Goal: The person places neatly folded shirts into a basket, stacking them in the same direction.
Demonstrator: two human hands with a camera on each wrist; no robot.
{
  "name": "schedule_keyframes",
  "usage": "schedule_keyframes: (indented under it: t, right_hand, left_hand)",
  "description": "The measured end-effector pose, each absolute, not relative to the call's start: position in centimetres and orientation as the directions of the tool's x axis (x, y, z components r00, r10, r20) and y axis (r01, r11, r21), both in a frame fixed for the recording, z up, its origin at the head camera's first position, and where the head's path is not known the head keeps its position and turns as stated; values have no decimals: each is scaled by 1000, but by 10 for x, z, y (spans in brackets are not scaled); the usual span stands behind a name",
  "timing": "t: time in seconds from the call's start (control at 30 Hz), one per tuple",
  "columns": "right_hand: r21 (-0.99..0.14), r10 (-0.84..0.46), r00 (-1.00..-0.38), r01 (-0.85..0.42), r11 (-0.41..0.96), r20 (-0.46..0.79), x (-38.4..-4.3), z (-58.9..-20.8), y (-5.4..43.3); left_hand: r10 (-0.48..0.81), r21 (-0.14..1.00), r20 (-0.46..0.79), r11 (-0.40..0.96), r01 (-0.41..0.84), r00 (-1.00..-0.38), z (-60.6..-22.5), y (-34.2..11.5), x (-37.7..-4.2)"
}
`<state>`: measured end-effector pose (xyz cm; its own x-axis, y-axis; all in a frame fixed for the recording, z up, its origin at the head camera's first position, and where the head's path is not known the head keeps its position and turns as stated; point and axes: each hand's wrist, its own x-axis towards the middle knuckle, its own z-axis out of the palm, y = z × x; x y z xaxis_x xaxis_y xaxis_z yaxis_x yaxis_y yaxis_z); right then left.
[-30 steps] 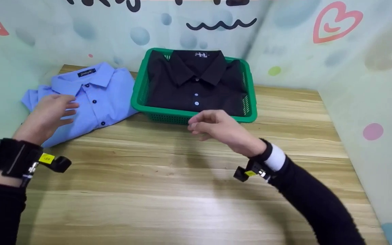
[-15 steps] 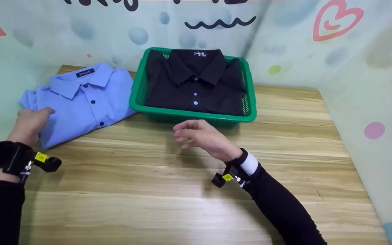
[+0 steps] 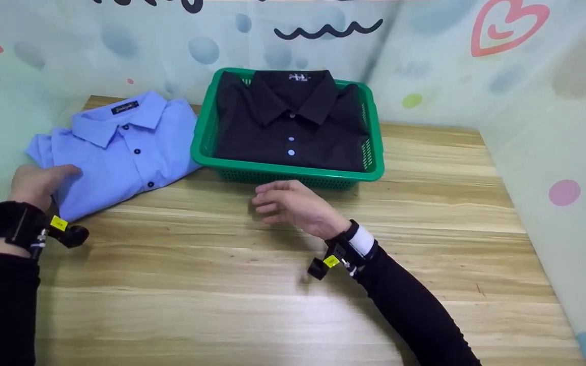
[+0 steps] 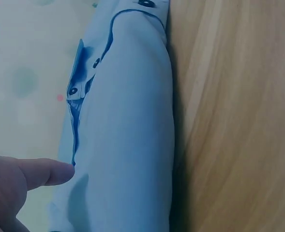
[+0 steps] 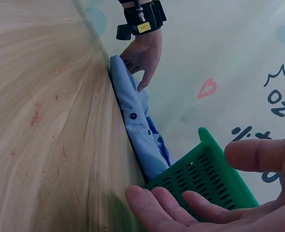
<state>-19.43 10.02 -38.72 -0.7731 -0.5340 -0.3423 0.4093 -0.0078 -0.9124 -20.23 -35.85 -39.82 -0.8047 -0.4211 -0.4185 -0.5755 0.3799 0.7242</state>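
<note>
A folded light-blue shirt with dark buttons lies flat at the back left of the table. At its left edge is my left hand, the thumb reaching over the top of the cloth; the other fingers are hidden in the head view. The left wrist view shows that thumb by the shirt. My right hand hovers before the green basket, holding nothing, with fingers loosely spread in the right wrist view. Inside the basket sits a folded black shirt, collar toward the back.
The basket's left side stands against the blue shirt's right edge. Patterned walls enclose the wooden table at the back and both sides. Each wrist carries a strapped camera, such as the left one.
My left hand has come down from above the blue shirt to its left edge. My right hand has moved left and slightly toward me, away from the basket's front rim. Both shirts look unmoved.
</note>
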Motion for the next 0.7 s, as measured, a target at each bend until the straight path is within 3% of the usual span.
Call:
schedule_keyframes:
  t: [0.4, 0.7]
  right_hand:
    - [-863, -557, -732, 502, -51, -393, -197, -395, 100]
    - [-840, -584, -702, 539, -61, -408, -198, -401, 103]
  left_hand:
    - [-454, 730, -446, 313, -608, -771, -411, -371, -199]
    - [-410, 691, -428, 426, -584, -805, -418, -392, -192]
